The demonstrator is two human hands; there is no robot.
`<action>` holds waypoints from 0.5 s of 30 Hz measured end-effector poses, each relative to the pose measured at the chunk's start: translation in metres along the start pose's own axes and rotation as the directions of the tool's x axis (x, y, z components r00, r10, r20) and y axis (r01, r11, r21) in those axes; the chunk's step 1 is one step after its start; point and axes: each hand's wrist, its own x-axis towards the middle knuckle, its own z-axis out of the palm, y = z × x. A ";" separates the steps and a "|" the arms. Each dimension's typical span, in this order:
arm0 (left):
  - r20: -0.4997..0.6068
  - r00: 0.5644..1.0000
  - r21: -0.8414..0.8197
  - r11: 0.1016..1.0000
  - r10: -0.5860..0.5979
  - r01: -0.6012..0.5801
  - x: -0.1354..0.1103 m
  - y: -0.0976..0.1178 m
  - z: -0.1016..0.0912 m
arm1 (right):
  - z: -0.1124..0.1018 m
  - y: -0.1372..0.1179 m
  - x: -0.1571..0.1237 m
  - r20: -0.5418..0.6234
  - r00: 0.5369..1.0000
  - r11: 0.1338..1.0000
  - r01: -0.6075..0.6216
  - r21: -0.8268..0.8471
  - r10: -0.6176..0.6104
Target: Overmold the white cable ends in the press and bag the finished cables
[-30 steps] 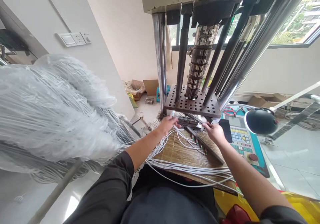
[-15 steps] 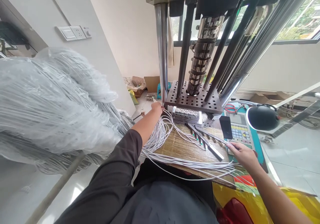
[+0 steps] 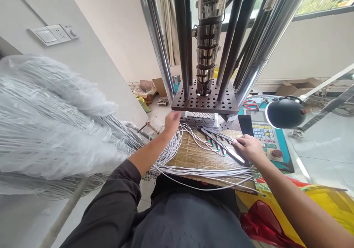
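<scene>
My right hand (image 3: pixel 249 148) is closed on the near end of a slim metal bar (image 3: pixel 222 135), which lies slantwise on the wooden board (image 3: pixel 190 156). A second metal bar (image 3: pixel 231 152) lies beside it, and white cables with green-marked ends (image 3: pixel 208 142) reach it. At the left of the press's perforated plate (image 3: pixel 203 102) my left hand (image 3: pixel 172 122) is raised, its fingers blurred, so I cannot make out whether it holds anything. Just below that hand lies a coil of white cables (image 3: pixel 173 145). Under the plate sits a metal mould block (image 3: pixel 201 119).
A large bundle of plastic-wrapped cables (image 3: pixel 55 122) fills the left side. More white cables (image 3: pixel 204 172) run along the board's front edge. To the right are a control panel (image 3: pixel 262 132), a black lamp head (image 3: pixel 286 113) and red-handled pliers (image 3: pixel 250 104). Upright press columns (image 3: pixel 159 41) stand ahead.
The camera view has shifted. My left hand has lifted up from the cable coil towards the plate's left edge. My right hand stays on the bar's end and has moved slightly forward.
</scene>
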 end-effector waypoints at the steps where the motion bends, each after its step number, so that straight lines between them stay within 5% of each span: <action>1: 0.213 0.971 0.144 0.979 0.112 -0.144 -0.015 -0.006 0.008 | -0.001 -0.002 0.001 -0.011 1.000 1.000 0.003 -0.010 -0.003; 3: 0.620 0.764 0.283 0.857 0.180 -0.431 -0.040 -0.018 0.026 | -0.007 -0.006 -0.002 -0.051 0.999 1.000 -0.007 -0.029 0.005; 5: 0.817 0.560 0.300 0.728 0.138 -0.617 -0.054 -0.028 0.045 | -0.016 -0.012 -0.010 -0.064 0.998 1.000 0.023 -0.005 -0.023; 6: 0.859 0.501 0.309 0.673 0.107 -0.672 -0.056 -0.032 0.054 | -0.020 -0.016 -0.016 -0.039 0.998 0.998 0.051 0.036 -0.049; 10: 0.900 0.435 0.346 0.550 0.035 -0.760 -0.047 -0.043 0.076 | -0.024 -0.037 -0.038 0.154 0.975 0.973 0.132 0.187 -0.162; 15: 0.922 0.388 0.320 0.559 0.003 -0.765 -0.036 -0.045 0.079 | -0.011 -0.056 -0.036 0.154 0.977 0.978 0.123 0.166 -0.149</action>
